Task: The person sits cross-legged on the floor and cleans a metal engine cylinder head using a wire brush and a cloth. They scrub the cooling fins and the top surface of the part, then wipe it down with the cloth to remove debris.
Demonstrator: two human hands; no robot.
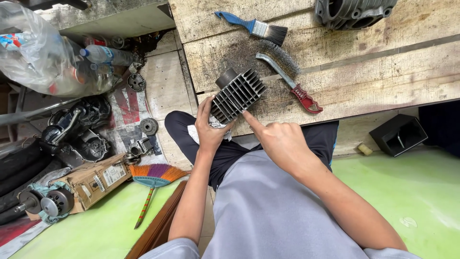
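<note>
A broom (152, 178) is seen lying on the green floor at the left. A finned cylinder (237, 94) is held tilted at the edge of the wooden bench (364, 81), gripped from below by the left hand (209, 128), whose fingers are clamped on it. Its fins are touched by the right hand (282, 141), forefinger extended, the others curled. Beyond, a wire brush (287, 79) and a paintbrush (254, 26) are laid.

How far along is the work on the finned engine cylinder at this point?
Done: brushing looks finished or paused, since the wire brush and paintbrush lie unheld on the wooden bench. In hand: the left hand holds the finned cylinder while the right hand fingers its fins. Left: cleanliness can't be judged.
</note>
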